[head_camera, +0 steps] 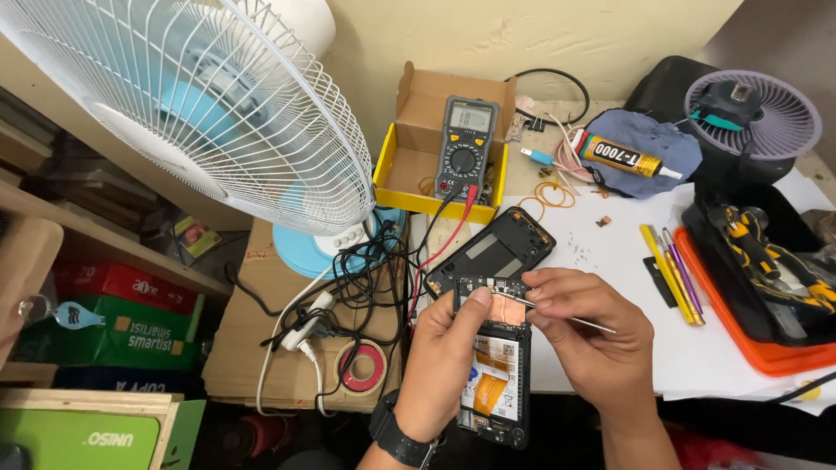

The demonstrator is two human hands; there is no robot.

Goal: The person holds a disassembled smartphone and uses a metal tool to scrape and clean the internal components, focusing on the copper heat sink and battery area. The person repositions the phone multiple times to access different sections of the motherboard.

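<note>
My left hand [448,365] grips an opened black phone [495,374] from its left side, thumb pressed near the top of the exposed board. Inside the phone I see a copper patch, a battery and an orange flex cable. My right hand [588,335] pinches thin metal tweezers [566,315], whose tip touches the board at the upper part of the phone. A removed black back cover [492,252] lies just beyond the phone on the white table sheet [610,261].
A grey multimeter [466,148] leans in a yellow cardboard box [418,178], its red and black leads trailing down. A white fan [192,104] stands left above tangled cables. A glue tube [623,158], small purple fan [753,109], pencils and an orange tool tray [740,339] sit right.
</note>
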